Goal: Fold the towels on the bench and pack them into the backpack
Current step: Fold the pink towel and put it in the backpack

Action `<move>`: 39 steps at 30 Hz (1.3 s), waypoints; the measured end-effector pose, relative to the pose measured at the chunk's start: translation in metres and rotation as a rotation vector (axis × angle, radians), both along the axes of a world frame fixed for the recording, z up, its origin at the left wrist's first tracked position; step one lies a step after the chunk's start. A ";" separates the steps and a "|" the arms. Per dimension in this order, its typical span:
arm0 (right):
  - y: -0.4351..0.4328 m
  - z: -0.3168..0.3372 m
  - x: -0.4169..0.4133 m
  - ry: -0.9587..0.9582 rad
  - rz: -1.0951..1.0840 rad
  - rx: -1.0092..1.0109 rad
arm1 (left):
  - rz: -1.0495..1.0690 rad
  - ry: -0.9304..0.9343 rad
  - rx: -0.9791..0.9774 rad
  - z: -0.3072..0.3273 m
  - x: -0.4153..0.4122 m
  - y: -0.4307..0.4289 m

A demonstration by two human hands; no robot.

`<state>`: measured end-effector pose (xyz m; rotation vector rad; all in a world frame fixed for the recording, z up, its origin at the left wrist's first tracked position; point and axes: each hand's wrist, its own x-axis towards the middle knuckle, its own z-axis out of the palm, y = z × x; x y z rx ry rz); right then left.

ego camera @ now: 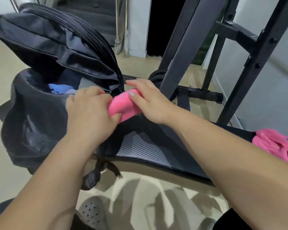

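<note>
A folded pink towel (125,106) sits at the zipper edge of the open black backpack (40,105), which lies on the left end of the bench (145,153). My left hand (90,112) grips the towel's near left end, thumb under it. From the right, my right hand (148,102) holds the same towel, fingers over its top and thumb on its front. Something light blue (60,89) shows inside the backpack. A second pink towel (279,146) lies loose and crumpled at the bench's right end.
The backpack's flap (56,44) stands raised behind the opening. A black metal rack frame (256,55) rises behind the bench on the right. A black strap (96,173) hangs off the bench's near edge. Beige floor lies to the left.
</note>
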<state>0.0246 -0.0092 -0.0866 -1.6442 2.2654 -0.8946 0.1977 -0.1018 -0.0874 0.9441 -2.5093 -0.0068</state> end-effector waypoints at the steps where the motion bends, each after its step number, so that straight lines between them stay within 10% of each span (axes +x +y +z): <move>1: -0.014 0.005 0.002 -0.022 -0.013 -0.018 | 0.007 -0.018 0.018 0.000 0.005 -0.007; 20: -0.124 0.019 -0.008 0.093 0.061 0.040 | 0.097 -0.216 0.023 -0.017 -0.004 -0.020; 39: 0.023 0.037 -0.101 0.129 -0.180 -0.015 | -0.296 -0.144 0.146 -0.044 -0.066 0.141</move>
